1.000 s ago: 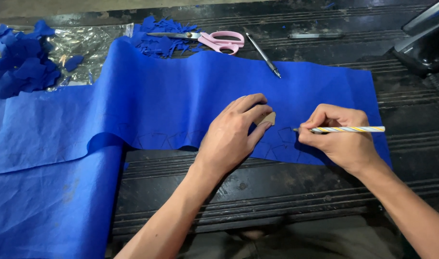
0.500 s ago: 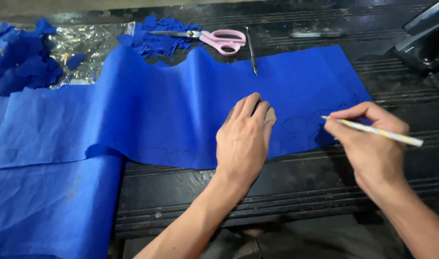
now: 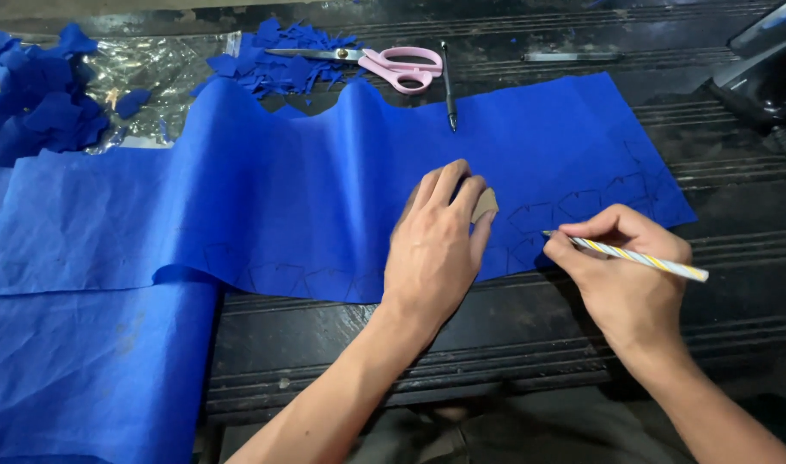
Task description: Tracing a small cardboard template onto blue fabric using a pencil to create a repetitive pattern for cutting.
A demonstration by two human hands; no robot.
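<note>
A long sheet of blue fabric (image 3: pixel 307 198) lies spread across a dark, ridged tabletop (image 3: pixel 496 344) and hangs over its near edge on the left. The left hand (image 3: pixel 436 249) rests flat on the fabric, fingers together, pressing down a small tan cardboard piece (image 3: pixel 486 204) that peeks out beside the fingertips. Just to its right, the right hand (image 3: pixel 625 275) is closed around a striped pencil (image 3: pixel 638 258), its tip touching the fabric near the fabric's lower edge. Faint pencilled outlines (image 3: pixel 582 206) sit in a row on the fabric above and between the hands. At the far edge lie pink-handled scissors (image 3: pixel 384 64) and a dark pen (image 3: pixel 449 86), beside a heap of blue fabric scraps (image 3: pixel 277 64). More scraps (image 3: pixel 36 99) rest on a clear plastic bag (image 3: pixel 161 73) at far left.
</note>
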